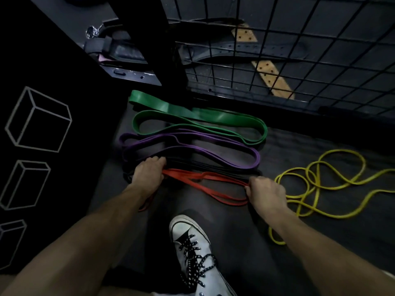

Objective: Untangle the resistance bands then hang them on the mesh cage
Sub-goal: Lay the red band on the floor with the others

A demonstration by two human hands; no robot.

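Both hands, left hand and right hand, pinch red band ends; arms outstretched.

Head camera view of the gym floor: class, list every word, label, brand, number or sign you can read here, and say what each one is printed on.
No readable words, numbers or brand names appear anywhere in this view.
Black panel: only white outline drawings of boxes, no lettering.
White sneaker: no legible logo or text.
Green, purple, red and yellow resistance bands: no markings can be made out.
Black belt behind the mesh cage: too dark to show any print.
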